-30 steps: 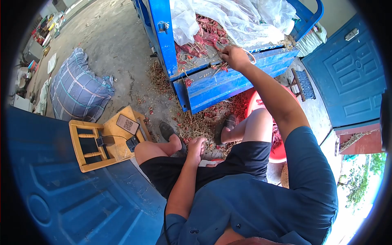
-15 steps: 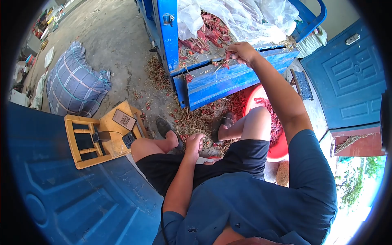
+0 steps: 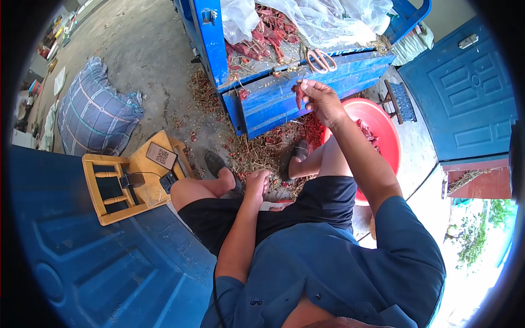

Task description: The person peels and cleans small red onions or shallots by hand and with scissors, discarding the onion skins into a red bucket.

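- Right hand (image 3: 322, 101) pinched 1 red chili (image 3: 298, 95) above red basin (image 3: 383, 117).
- Left hand (image 3: 257, 183) sat loosely curled between knees.
- Judged early: few in basin, big chili pile (image 3: 262, 38) left on blue cart (image 3: 284, 104).

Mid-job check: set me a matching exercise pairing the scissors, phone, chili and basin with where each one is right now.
Things:
1. scissors
2. phone
3. chili
4. basin

Places:
A. on the wooden stool
B. pinched in the right hand
C. on the edge of the blue cart
D. on the ground

Pairs: 1-C, 2-A, 3-B, 4-D
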The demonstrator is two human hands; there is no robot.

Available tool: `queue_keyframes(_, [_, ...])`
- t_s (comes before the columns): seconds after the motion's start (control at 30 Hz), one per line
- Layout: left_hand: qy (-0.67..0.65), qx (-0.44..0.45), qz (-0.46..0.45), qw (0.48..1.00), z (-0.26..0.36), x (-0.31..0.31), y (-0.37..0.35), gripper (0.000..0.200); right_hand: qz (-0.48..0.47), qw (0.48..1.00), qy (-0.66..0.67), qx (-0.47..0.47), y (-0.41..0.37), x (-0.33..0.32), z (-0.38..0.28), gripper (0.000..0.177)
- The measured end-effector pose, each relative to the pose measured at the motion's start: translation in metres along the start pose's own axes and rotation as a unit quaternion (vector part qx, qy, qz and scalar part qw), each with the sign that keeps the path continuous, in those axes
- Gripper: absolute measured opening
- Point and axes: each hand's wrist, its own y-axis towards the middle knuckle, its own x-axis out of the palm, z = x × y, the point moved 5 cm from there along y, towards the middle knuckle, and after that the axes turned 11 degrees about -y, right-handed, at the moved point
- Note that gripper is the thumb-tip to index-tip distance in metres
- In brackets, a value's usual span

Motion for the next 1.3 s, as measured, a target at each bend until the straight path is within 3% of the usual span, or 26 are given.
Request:
queue_keyframes(0.17, [0.009, 0.001, 0.007, 1.0, -0.003, -0.002, 0.002, 0.013, -0.04, 0.994, -0.101, 0.034, -0.053, 0.023, 0.044, 0.017])
queue_keyframes(0.23, [0.008, 0.002, 0.01, 1.0, -0.004, -0.003, 0.002, 0.013, -0.075, 0.987, -0.122, 0.073, -0.076, 0.035, 0.095, 0.015])
queue_keyframes(0.3, [0.005, -0.002, 0.012, 1.0, -0.005, -0.005, 0.003, 0.012, -0.11, 0.961, -0.24, 0.076, -0.104, 0.055, 0.144, 0.014])
queue_keyframes(0.37, [-0.001, -0.025, 0.019, 0.999, -0.002, -0.006, 0.003, 0.011, -0.182, 0.952, -0.154, 0.19, -0.132, 0.074, 0.193, 0.014])
queue_keyframes(0.4, [-0.001, -0.026, 0.021, 0.999, -0.003, -0.006, 0.003, 0.011, -0.184, 0.952, -0.153, 0.191, -0.141, 0.082, 0.2, 0.014])
queue_keyframes(0.47, [0.026, 0.046, 0.01, 0.999, 0.002, -0.006, 0.004, 0.012, -0.236, 0.92, 0.009, 0.311, -0.16, 0.106, 0.217, 0.015])
queue_keyframes(0.57, [0.059, 0.079, 0.033, 0.995, 0.002, -0.015, 0.008, 0.014, -0.246, 0.927, 0.038, 0.282, -0.161, 0.127, 0.215, 0.015])
queue_keyframes(0.63, [0.045, 0.099, 0.049, 0.993, 0.006, -0.02, 0.012, 0.013, -0.21, 0.947, 0.031, 0.241, -0.156, 0.134, 0.219, 0.013])
queue_keyframes(0.7, [0.027, 0.118, 0.067, 0.99, 0.007, -0.027, 0.016, 0.013, -0.144, 0.981, -0.133, 0.006, -0.145, 0.136, 0.199, 0.009])
queue_keyframes(0.73, [-0.023, 0.101, 0.059, 0.993, 0.005, -0.03, 0.019, 0.013, -0.146, 0.98, -0.134, 0.006, -0.145, 0.139, 0.194, 0.009])
queue_keyframes(0.8, [-0.073, 0.086, 0.054, 0.992, 0.001, -0.032, 0.019, 0.014, -0.047, 0.951, -0.276, -0.13, -0.145, 0.138, 0.171, 0.009])
queue_keyframes(0.9, [-0.058, 0.063, 0.082, 0.993, -0.005, -0.031, 0.014, 0.016, 0.018, 0.943, -0.328, -0.054, -0.14, 0.136, 0.189, 0.013])
queue_keyframes(0.97, [-0.076, 0.029, 0.103, 0.991, -0.012, -0.031, 0.016, 0.019, 0.054, 0.94, -0.33, -0.065, -0.141, 0.139, 0.197, 0.013])
queue_keyframes(1.07, [-0.056, 0.018, 0.033, 0.998, -0.012, -0.031, 0.017, 0.022, 0.103, 0.938, -0.322, -0.072, -0.139, 0.13, 0.207, 0.014])
queue_keyframes(1.13, [-0.049, 0.005, 0.036, 0.998, -0.015, -0.026, 0.014, 0.022, 0.114, 0.941, -0.311, -0.068, -0.137, 0.123, 0.204, 0.015])
queue_keyframes(1.2, [-0.039, -0.013, 0.04, 0.998, -0.016, -0.02, 0.008, 0.023, 0.069, 0.96, -0.264, 0.06, -0.136, 0.117, 0.215, 0.019])
queue_keyframes(1.23, [-0.028, -0.012, 0.03, 0.999, -0.012, -0.015, 0.004, 0.023, 0.068, 0.96, -0.263, 0.066, -0.133, 0.114, 0.224, 0.019])
queue_keyframes(1.3, [-0.009, -0.01, 0.036, 0.999, -0.005, -0.007, -0.006, 0.022, 0.064, 0.983, -0.114, 0.127, -0.129, 0.108, 0.252, 0.026])
